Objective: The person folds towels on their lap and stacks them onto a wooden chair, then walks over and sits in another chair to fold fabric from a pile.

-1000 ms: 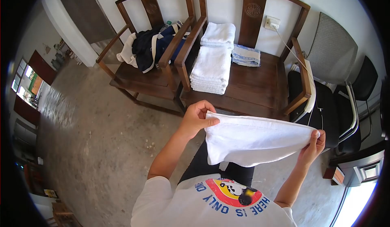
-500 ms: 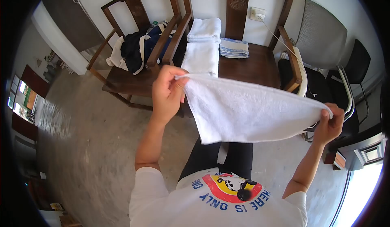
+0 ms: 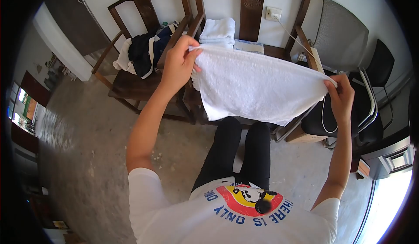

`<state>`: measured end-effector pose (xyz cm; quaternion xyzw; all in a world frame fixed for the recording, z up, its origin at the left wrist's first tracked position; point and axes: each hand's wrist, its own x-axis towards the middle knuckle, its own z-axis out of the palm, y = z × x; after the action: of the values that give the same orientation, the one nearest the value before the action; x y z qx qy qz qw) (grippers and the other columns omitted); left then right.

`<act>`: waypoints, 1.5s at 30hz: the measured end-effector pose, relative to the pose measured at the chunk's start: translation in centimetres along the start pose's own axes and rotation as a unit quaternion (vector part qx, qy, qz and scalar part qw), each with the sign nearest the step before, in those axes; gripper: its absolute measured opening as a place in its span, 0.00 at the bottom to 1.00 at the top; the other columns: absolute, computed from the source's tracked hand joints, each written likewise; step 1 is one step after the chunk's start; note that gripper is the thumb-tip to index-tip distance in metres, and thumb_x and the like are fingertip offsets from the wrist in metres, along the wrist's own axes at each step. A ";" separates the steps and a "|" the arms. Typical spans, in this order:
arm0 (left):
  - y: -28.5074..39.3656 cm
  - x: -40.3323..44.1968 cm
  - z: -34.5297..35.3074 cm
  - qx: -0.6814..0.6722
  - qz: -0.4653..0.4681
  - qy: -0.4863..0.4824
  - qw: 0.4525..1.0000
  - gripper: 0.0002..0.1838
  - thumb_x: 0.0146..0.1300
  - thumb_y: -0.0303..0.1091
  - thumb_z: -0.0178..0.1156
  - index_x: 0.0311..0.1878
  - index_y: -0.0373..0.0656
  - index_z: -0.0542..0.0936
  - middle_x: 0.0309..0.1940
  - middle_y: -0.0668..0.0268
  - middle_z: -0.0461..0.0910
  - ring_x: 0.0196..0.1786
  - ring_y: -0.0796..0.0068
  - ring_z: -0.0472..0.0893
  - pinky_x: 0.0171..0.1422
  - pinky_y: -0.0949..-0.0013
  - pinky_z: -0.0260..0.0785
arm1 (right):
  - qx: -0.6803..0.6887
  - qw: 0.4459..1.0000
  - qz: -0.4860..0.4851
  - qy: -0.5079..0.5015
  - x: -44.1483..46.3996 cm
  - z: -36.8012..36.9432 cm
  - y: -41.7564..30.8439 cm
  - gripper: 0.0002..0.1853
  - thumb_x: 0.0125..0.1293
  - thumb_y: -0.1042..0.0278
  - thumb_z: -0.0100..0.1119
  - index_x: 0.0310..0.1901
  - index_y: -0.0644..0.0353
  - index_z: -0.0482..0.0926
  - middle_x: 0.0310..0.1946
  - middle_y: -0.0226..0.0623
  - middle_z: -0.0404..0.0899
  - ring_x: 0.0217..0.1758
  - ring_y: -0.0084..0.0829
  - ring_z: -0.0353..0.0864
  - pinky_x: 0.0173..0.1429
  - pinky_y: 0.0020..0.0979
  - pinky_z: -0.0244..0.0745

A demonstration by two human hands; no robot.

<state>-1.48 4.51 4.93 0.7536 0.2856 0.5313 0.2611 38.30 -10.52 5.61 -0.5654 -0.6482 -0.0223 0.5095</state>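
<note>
A white towel [image 3: 257,84] hangs stretched between my two hands, with its lower edge loose above my knees. My left hand [image 3: 181,63] pinches its upper left corner, and my right hand [image 3: 341,91] grips the upper right corner. Behind it, a stack of folded white towels [image 3: 217,31] rests on the wooden chair at the centre; the towel in my hands hides the front part of the stack. Beside the stack lies a folded blue and white towel [image 3: 248,46], partly covered from view.
A second wooden chair [image 3: 131,84] on the left holds dark and white clothes [image 3: 142,54]. A white cord runs from a wall socket [image 3: 273,13] down past the armrest. Grey and black chairs [image 3: 345,39] stand at the right, near a cardboard box [image 3: 305,135].
Both hands have lifted the towel higher and farther forward, toward the chair. It now covers more of the towel stack and hangs more fully spread.
</note>
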 end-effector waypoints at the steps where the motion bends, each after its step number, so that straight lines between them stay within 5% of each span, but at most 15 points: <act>1: -0.6 0.7 0.0 0.024 0.005 -0.003 1.000 0.04 0.64 0.23 0.57 0.39 0.37 0.71 0.21 0.66 0.72 0.20 0.80 0.77 0.22 0.77 0.67 | -0.069 0.997 -0.031 -0.011 0.7 0.1 0.3 0.10 0.62 0.69 0.66 0.32 0.64 0.74 0.19 0.27 0.71 0.23 0.14 0.65 0.28 0.18 0.61; 12: -1.6 2.6 0.2 0.001 -0.003 -0.004 1.000 0.05 0.64 0.23 0.57 0.41 0.36 0.71 0.25 0.65 0.73 0.23 0.82 0.77 0.26 0.76 0.73 | -0.026 0.998 -0.044 0.026 2.5 2.1 0.6 0.11 0.62 0.67 0.65 0.31 0.62 0.73 0.18 0.31 0.73 0.19 0.16 0.65 0.24 0.20 0.62; 16: -1.8 0.3 0.0 -0.005 -0.059 -0.031 0.998 0.06 0.63 0.23 0.57 0.41 0.36 0.71 0.26 0.66 0.74 0.24 0.82 0.77 0.27 0.76 0.74 | -0.109 0.991 -0.011 -0.080 0.4 1.1 0.5 0.11 0.59 0.68 0.67 0.31 0.65 0.74 0.22 0.34 0.76 0.22 0.20 0.69 0.28 0.23 0.66; 20: -0.5 -5.9 -2.1 -0.018 -0.143 -0.164 0.976 0.06 0.62 0.22 0.59 0.39 0.39 0.72 0.25 0.71 0.73 0.25 0.85 0.75 0.30 0.78 0.67 | 0.015 0.969 -0.005 -0.245 -5.0 -0.8 -0.4 0.10 0.52 0.73 0.70 0.35 0.65 0.79 0.34 0.40 0.82 0.36 0.31 0.80 0.43 0.29 0.73; 22: 0.4 -9.3 -3.0 -0.002 -0.185 -0.282 0.941 0.05 0.61 0.23 0.60 0.37 0.39 0.73 0.26 0.70 0.75 0.28 0.82 0.76 0.33 0.75 0.67 | 0.081 0.935 0.010 -0.346 -8.1 -1.2 -0.2 0.12 0.52 0.74 0.70 0.39 0.64 0.81 0.41 0.41 0.83 0.44 0.37 0.82 0.49 0.31 0.75; 23: 1.0 -10.6 -3.1 0.047 -0.129 -0.332 0.933 0.06 0.58 0.24 0.62 0.37 0.39 0.74 0.27 0.67 0.77 0.30 0.79 0.77 0.35 0.72 0.68 | 0.112 0.914 0.057 -0.386 -9.6 -1.1 -0.6 0.15 0.52 0.74 0.70 0.43 0.61 0.81 0.43 0.39 0.83 0.46 0.37 0.82 0.51 0.31 0.75; 25: 0.5 -14.1 -2.8 0.056 -0.211 -0.437 0.873 0.08 0.54 0.26 0.65 0.37 0.41 0.78 0.30 0.65 0.81 0.33 0.74 0.80 0.39 0.71 0.69 | 0.122 0.853 0.123 -0.492 -13.3 -0.5 -0.3 0.16 0.53 0.72 0.70 0.45 0.59 0.81 0.46 0.38 0.83 0.51 0.37 0.81 0.57 0.35 0.73; 33: 1.8 -18.8 -1.4 0.001 -0.271 -0.681 0.681 0.11 0.54 0.28 0.65 0.42 0.42 0.82 0.33 0.63 0.83 0.35 0.69 0.79 0.41 0.68 0.69 | 0.185 0.579 0.211 -0.766 -22.7 2.0 -0.1 0.17 0.62 0.56 0.64 0.48 0.56 0.80 0.44 0.37 0.83 0.47 0.34 0.80 0.54 0.32 0.71; 37: 0.8 -20.1 -0.9 -0.035 -0.269 -0.706 0.655 0.10 0.55 0.27 0.64 0.41 0.40 0.81 0.33 0.65 0.82 0.36 0.74 0.78 0.41 0.70 0.68 | 0.195 0.591 0.216 -0.752 -21.7 1.5 -0.2 0.16 0.63 0.58 0.63 0.47 0.58 0.80 0.42 0.35 0.82 0.44 0.29 0.78 0.52 0.30 0.71; 39: -1.0 -20.5 -0.7 -0.062 -0.263 -0.672 0.689 0.09 0.55 0.26 0.64 0.40 0.39 0.80 0.31 0.66 0.80 0.35 0.75 0.76 0.40 0.70 0.68 | 0.185 0.622 0.226 -0.727 -20.5 1.5 -0.1 0.12 0.64 0.60 0.63 0.42 0.59 0.80 0.37 0.33 0.82 0.42 0.27 0.77 0.49 0.30 0.71; 42: -4.8 -20.4 -0.5 -0.052 -0.251 -0.583 0.771 0.08 0.55 0.26 0.64 0.38 0.38 0.77 0.29 0.69 0.77 0.34 0.80 0.73 0.39 0.72 0.67 | 0.131 0.741 0.223 -0.620 -19.8 1.8 2.5 0.09 0.65 0.64 0.62 0.37 0.60 0.77 0.30 0.30 0.79 0.36 0.22 0.73 0.43 0.26 0.70; 45: -8.4 -18.5 0.2 -0.056 -0.273 -0.498 0.821 0.06 0.58 0.26 0.63 0.36 0.39 0.76 0.29 0.72 0.76 0.33 0.85 0.72 0.37 0.75 0.65 | 0.163 0.805 0.307 -0.481 -20.4 3.5 6.5 0.11 0.65 0.61 0.63 0.35 0.58 0.74 0.30 0.29 0.77 0.36 0.21 0.77 0.40 0.25 0.73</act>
<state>-7.62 -2.70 -13.07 0.7908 0.2803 0.0054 0.5441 37.75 -20.58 -13.66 -0.5815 -0.5971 0.5161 0.1973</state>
